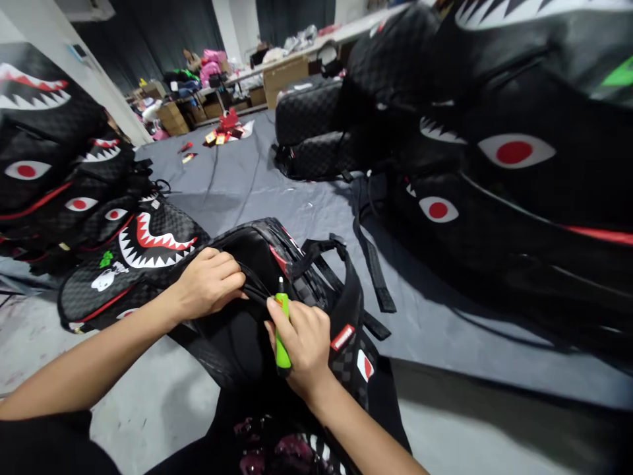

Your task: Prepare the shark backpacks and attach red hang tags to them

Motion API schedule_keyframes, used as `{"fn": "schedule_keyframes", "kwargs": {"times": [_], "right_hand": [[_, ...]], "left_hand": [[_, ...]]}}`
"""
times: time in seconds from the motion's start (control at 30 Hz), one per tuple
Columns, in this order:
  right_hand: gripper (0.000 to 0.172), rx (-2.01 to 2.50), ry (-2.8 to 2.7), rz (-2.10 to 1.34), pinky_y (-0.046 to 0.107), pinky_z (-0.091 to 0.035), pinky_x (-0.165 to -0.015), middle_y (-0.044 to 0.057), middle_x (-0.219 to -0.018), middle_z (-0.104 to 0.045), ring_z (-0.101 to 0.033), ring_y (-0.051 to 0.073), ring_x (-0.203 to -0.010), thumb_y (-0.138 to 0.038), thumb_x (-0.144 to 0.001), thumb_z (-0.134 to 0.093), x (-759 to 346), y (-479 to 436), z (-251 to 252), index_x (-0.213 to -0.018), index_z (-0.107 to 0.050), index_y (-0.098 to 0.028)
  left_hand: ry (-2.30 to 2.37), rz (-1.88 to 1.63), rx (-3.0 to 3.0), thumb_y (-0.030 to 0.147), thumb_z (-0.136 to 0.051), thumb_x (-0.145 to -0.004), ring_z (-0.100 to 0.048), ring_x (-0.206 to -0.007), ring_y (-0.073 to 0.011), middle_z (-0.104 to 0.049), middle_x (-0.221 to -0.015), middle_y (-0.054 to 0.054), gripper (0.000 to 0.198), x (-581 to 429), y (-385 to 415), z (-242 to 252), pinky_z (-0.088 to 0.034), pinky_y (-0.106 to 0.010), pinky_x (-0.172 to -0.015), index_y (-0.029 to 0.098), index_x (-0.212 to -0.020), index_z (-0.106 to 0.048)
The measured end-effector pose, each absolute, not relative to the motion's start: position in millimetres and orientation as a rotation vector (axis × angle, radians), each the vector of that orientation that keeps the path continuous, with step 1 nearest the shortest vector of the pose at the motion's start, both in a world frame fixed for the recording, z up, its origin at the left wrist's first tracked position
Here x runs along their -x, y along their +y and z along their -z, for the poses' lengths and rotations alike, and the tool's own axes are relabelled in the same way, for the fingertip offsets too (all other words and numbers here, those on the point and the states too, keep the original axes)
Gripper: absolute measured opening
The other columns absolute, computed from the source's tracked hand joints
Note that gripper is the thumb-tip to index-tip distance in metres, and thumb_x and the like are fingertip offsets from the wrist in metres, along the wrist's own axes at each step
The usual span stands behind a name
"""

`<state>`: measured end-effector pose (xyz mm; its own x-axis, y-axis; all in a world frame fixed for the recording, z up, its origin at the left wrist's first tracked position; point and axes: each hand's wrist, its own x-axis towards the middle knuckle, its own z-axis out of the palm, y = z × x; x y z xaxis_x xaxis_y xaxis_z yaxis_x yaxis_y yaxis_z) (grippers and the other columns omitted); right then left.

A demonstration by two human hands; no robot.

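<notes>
Lime green blazes from the pen-shaped tool (283,340), against the black-and-grey checked backpack (257,247) with its red label (343,337)! Left, black bags (49,132) flash white teeth (37,99) and red-and-white eyes (27,171); the surface (247,168) runs blue-grey.

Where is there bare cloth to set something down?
Main patch: gray cloth between the red items and the held backpack. Narrower: between the loose strap and right bag pile. Crowded: the left bag pile, and around the left hand and right hand.
</notes>
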<state>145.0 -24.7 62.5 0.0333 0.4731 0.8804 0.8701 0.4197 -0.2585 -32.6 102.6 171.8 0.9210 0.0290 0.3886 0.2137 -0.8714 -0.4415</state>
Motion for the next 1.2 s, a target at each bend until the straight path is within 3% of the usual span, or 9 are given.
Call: {"fn": "schedule_keyframes", "kwargs": {"times": [0.27, 0.4, 0.6, 0.7, 0.73, 0.8, 0.9, 1.03, 1.2], "right_hand": [[0.038, 0.956, -1.729, 0.809, 0.034, -0.039, -0.072, 0.001, -0.075, -0.068, -0.059, 0.016, -0.066, -0.017, -0.097, -0.057, -174, -57, -140, -0.135, -0.052, -0.019], [0.041, 0.878, -1.942, 0.852, 0.032, -0.039, -0.070, -0.002, -0.069, -0.064, -0.055, 0.015, -0.063, -0.013, -0.092, -0.065, -199, -64, -174, -0.131, -0.053, -0.019], [0.021, 0.833, -2.211, 0.852, 0.033, -0.041, -0.072, 0.003, -0.074, -0.066, -0.056, 0.017, -0.069, -0.012, -0.095, -0.057, -218, -57, -116, -0.114, -0.062, -0.016], [0.027, 0.963, -2.073, 0.840, 0.034, -0.043, -0.079, 0.004, -0.083, -0.069, -0.061, 0.018, -0.079, -0.009, -0.093, -0.059, -219, -63, -83, -0.117, -0.063, -0.018], [0.030, 0.984, -2.031, 0.842, 0.034, -0.044, -0.081, 0.005, -0.086, -0.070, -0.062, 0.018, -0.082, -0.008, -0.092, -0.060, -217, -67, -77, -0.119, -0.062, -0.020], [0.037, 1.001, -1.968, 0.806, 0.036, -0.046, -0.082, 0.005, -0.091, -0.070, -0.063, 0.019, -0.087, -0.007, -0.091, -0.061, -211, -77, -69, -0.123, -0.061, -0.024], [0.048, 1.116, -1.869, 0.602, 0.039, -0.050, -0.084, 0.005, -0.092, -0.068, -0.063, 0.020, -0.087, -0.004, -0.087, -0.063, -200, -92, -62, -0.129, -0.058, -0.027], [0.039, 1.218, -1.888, 0.387, 0.045, -0.052, -0.086, 0.007, -0.093, -0.067, -0.064, 0.022, -0.086, -0.014, -0.088, -0.064, -203, -103, -55, -0.126, -0.061, -0.025], [0.048, 1.199, -1.898, 0.208, 0.053, -0.054, -0.092, 0.016, -0.116, -0.068, -0.065, 0.030, -0.106, -0.032, -0.095, -0.057, -230, -101, -49, -0.141, -0.049, -0.019]], "left_hand": [[-0.336, 0.942, 2.437, 0.033, -0.054, -0.099, -0.057, -0.071, -0.0144, -0.065, -0.074, 0.002, 0.023, 28, 9, -215, -0.032, -0.036, -0.074, 0.019, -0.080, -0.055], [-0.574, 1.182, 2.420, 0.039, -0.060, -0.096, -0.056, -0.069, -0.0150, -0.063, -0.071, 0.001, 0.028, 17, -21, -209, -0.033, -0.036, -0.075, 0.018, -0.078, -0.055], [-0.897, 0.873, 2.849, 0.033, -0.055, -0.100, -0.061, -0.068, -0.0139, -0.067, -0.072, 0.001, 0.025, 15, -1, -148, -0.037, -0.028, -0.065, 0.018, -0.080, -0.061], [-0.799, 0.881, 2.801, 0.028, -0.053, -0.100, -0.064, -0.097, -0.0190, -0.072, -0.102, -0.006, 0.016, 11, 15, -146, -0.043, -0.030, -0.079, 0.019, -0.103, -0.065], [-0.749, 0.873, 2.770, 0.030, -0.056, -0.098, -0.060, -0.112, -0.0228, -0.068, -0.119, -0.009, 0.022, 6, 21, -151, -0.043, -0.033, -0.088, 0.020, -0.116, -0.063], [-0.669, 0.757, 2.787, 0.034, -0.068, -0.090, -0.046, -0.133, -0.0293, -0.051, -0.145, -0.013, 0.058, -9, 34, -162, -0.039, -0.040, -0.099, 0.024, -0.143, -0.046], [-0.708, 0.464, 2.898, 0.037, -0.078, -0.080, -0.046, -0.130, -0.0311, -0.047, -0.148, -0.016, 0.099, -42, 59, -164, -0.039, -0.040, -0.099, 0.023, -0.157, -0.019], [-0.673, 0.251, 2.939, 0.038, -0.077, -0.080, -0.054, -0.115, -0.0299, -0.055, -0.136, -0.017, 0.097, -83, 85, -141, -0.041, -0.037, -0.092, 0.019, -0.157, -0.022], [-0.353, 0.328, 2.878, 0.049, -0.075, -0.079, -0.032, -0.141, -0.0352, -0.032, -0.157, -0.021, 0.109, -88, 89, -129, -0.026, -0.049, -0.113, 0.013, -0.159, -0.010]]}}
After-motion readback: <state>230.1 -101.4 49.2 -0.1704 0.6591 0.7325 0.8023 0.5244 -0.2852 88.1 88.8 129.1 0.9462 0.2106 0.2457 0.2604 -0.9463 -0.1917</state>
